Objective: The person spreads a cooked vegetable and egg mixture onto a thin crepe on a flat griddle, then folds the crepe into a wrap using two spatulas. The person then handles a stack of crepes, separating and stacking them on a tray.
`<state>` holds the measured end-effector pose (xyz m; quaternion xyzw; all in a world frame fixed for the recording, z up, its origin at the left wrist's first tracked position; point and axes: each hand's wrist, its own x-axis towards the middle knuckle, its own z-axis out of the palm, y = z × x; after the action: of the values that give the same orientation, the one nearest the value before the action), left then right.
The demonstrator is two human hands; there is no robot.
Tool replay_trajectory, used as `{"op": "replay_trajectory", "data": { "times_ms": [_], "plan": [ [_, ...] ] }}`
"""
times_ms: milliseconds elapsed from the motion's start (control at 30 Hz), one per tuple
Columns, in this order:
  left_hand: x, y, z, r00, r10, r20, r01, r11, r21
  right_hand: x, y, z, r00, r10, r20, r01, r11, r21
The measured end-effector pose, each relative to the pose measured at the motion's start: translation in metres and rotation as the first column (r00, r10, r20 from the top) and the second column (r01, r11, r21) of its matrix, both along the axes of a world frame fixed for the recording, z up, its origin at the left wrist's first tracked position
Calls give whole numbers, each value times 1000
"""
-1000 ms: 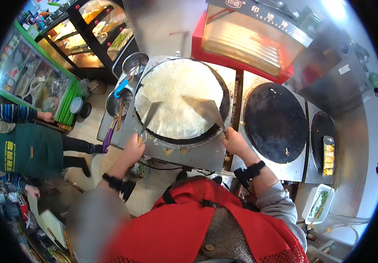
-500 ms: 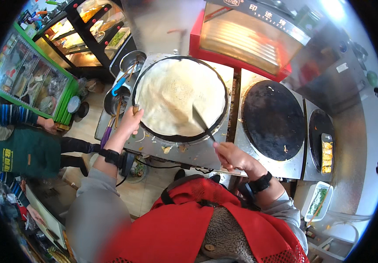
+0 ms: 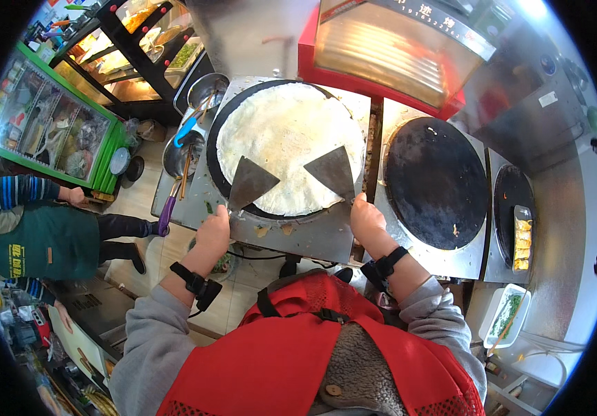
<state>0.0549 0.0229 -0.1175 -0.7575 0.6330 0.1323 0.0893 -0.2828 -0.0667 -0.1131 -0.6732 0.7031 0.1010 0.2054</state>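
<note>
A large pale crepe (image 3: 288, 139) lies on the round black griddle (image 3: 223, 182) in front of me, shifted toward its right side. My left hand (image 3: 214, 229) grips a wide metal spatula (image 3: 252, 184), whose blade lies over the crepe's near left edge. A second metal spatula (image 3: 333, 175) is held in my right hand (image 3: 368, 216), its blade over the near right edge. The two blades slant inward toward each other. Whether they press on the crepe or hover just above it I cannot tell.
A bare black griddle (image 3: 437, 184) stands to the right, and a smaller one beyond it carries a tray of rolled food (image 3: 522, 239). Metal bowls (image 3: 207, 90) with utensils sit at left. A red heated cabinet (image 3: 381, 59) stands behind. Another person in a green apron (image 3: 49, 239) is at far left.
Both spatula blades have come to the crepe's near edge; earlier the right one lay farther in and the left hand was at the griddle's left rim. The crepe has shifted right, baring the griddle's left side.
</note>
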Motion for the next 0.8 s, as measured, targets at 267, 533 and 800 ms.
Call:
{"op": "replay_trajectory", "data": {
  "times_ms": [267,533,800],
  "plan": [
    [8,9,5,899,54,-435,-120,985,-126,-23,-5,17,945,51,322,-43,999,-33],
    [10,32,6,722,94,-685,-267,952,-152,-37,2,37,279,-568,775,33,812,583],
    [39,-60,30,772,168,-614,-339,925,-173,-28,20,82,764,-88,639,-101,962,253]
  ]
}}
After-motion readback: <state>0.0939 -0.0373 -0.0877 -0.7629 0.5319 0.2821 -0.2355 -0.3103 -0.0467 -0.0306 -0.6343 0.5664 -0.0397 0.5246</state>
